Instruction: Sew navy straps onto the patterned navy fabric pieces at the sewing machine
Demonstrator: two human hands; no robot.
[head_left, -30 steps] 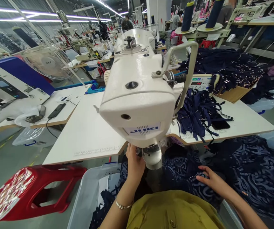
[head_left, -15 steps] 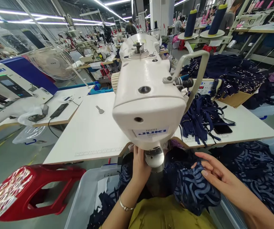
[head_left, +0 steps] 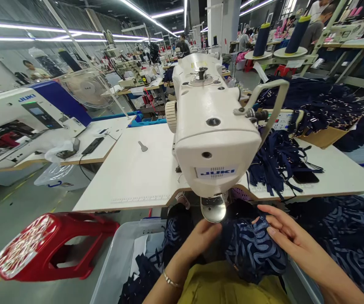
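A dark navy bra [head_left: 256, 249] with a lighter blue wavy pattern is bunched below the free end of a white sewing machine [head_left: 218, 145]. My right hand [head_left: 285, 230] pinches its upper edge between thumb and fingers, the index finger stretched forward. Just under the machine's shiny metal arm end [head_left: 213, 209], my left hand [head_left: 201, 238] is closed at the dark left edge of the bra; its fingertips are partly hidden there. More of the same patterned fabric [head_left: 353, 240] lies heaped to the right of my right hand.
Navy straps [head_left: 273, 162] and a black phone [head_left: 305, 176] lie on the white table [head_left: 140, 177], with a small grey metal piece [head_left: 142, 146] on its left. A clear plastic bin [head_left: 115, 253] and red stool [head_left: 55, 245] stand at lower left. Another machine [head_left: 26, 114] is further left.
My left hand has come down from beside the machine's arm end to below it, towards the bra. The right hand keeps its pinch. The view has shifted a little left and up.
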